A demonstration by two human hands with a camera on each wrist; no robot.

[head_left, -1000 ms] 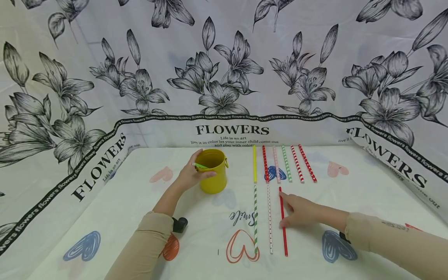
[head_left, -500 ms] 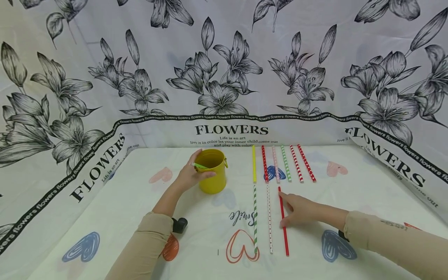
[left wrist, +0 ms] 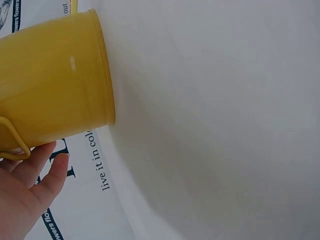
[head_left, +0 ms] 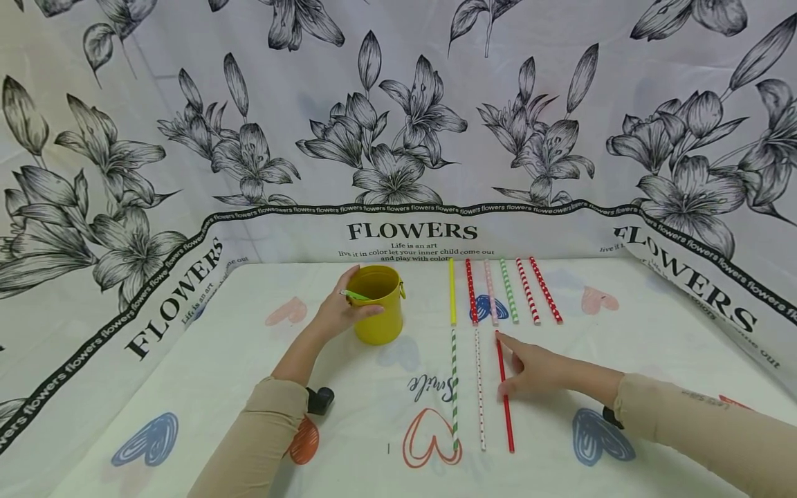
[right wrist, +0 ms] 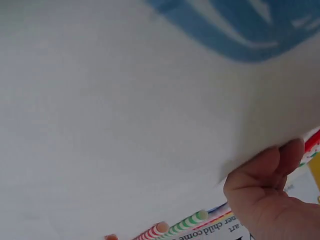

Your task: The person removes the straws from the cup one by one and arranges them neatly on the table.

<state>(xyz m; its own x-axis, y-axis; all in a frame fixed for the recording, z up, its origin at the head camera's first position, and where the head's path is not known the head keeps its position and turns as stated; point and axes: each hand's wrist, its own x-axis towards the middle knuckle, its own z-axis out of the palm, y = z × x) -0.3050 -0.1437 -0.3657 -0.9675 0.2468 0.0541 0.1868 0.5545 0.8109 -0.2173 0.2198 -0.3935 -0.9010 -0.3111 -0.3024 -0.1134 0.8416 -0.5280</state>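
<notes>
My left hand [head_left: 339, 308] grips a yellow bucket [head_left: 385, 321] by its left side, thumb over the front wall near the rim. A short length of green-and-white straw [head_left: 358, 296] shows at the rim beside that hand; its lower part is hidden. In the left wrist view the bucket [left wrist: 55, 80] stands on its base, with fingertips at its wall. My right hand [head_left: 532, 366] holds a plain red straw [head_left: 508, 429] lying on the cloth, index finger at the far end and thumb partway down. Curled fingers [right wrist: 260, 170] hide most of it in the right wrist view.
Left of the red straw lie a white straw with red dots [head_left: 479, 394] and a dark green striped straw [head_left: 454, 394]. Farther back is a row of several straws, from a yellow straw [head_left: 452, 290] to a red dotted straw [head_left: 546, 290]. Flower-printed cloth [head_left: 398, 138] rises behind.
The red straw has shifted slightly away from me, and my right thumb has moved a little the same way along it. The left hand and bucket stay in place.
</notes>
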